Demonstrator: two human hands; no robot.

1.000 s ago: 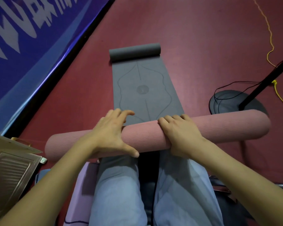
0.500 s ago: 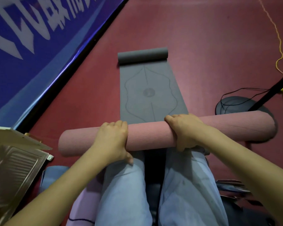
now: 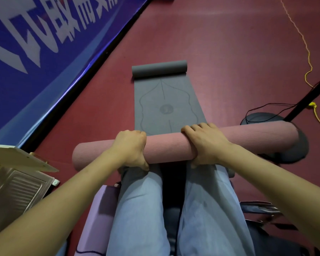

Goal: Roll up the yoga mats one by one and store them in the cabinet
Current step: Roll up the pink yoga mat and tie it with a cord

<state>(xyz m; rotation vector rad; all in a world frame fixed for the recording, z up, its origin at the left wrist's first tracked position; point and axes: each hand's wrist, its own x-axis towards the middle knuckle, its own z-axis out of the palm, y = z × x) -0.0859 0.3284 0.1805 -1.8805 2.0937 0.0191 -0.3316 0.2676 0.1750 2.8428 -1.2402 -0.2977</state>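
A rolled pink yoga mat (image 3: pixel 168 146) lies crosswise above my knees. My left hand (image 3: pixel 131 146) grips it left of the middle, fingers curled over the top and thumb under. My right hand (image 3: pixel 205 141) grips it right of the middle in the same way. Beyond the roll a grey yoga mat (image 3: pixel 164 104) lies flat on the red floor, its far end curled into a small roll (image 3: pixel 159 68). At the lower left stands an open cabinet (image 3: pixel 11 189) with a pale door panel and ribbed metal inside.
A blue banner (image 3: pixel 44 45) runs along the left wall. A round black stand base (image 3: pixel 277 137) with a slanting pole, a black cable and a yellow cord sit on the right. A purple mat (image 3: pixel 98 215) lies under my left leg.
Both hands have closed round the pink roll; the left fingers, stretched out a second ago, now curl over it. The roll has shifted right and closer to my knees.
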